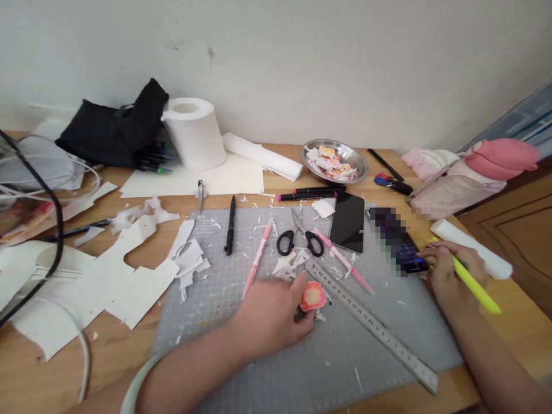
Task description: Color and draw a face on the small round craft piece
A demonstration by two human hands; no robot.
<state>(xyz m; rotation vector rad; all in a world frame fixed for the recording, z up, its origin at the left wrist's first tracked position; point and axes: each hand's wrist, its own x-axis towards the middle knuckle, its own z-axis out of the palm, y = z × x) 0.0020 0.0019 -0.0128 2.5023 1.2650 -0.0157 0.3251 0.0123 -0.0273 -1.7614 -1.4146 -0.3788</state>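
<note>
Over the grey cutting mat [202, 368], my left hand [276, 316] pinches a small paper cutout [313, 295] coloured red and orange with a pale middle. My right hand [455, 276] grips a bright yellow marker [476, 283], its body slanting down to the right. A finger of that hand reaches to the lower edge of a lit phone [407, 247], whose screen is partly blurred. A steel ruler [375, 328] lies diagonally between the hands. Black-handled scissors [298, 237] lie just beyond the cutout, with a pink pen [345, 261] and an orange-pink pen [260, 253] on either side.
Paper scraps [129, 270] cover the left side, near a black cable [56, 230]. A paper roll [194, 135], a black pouch [112, 135] and a metal bowl [361, 167] of coloured cutouts stand along the wall. A dark tablet [347, 223] and pink bag [457, 187] sit right.
</note>
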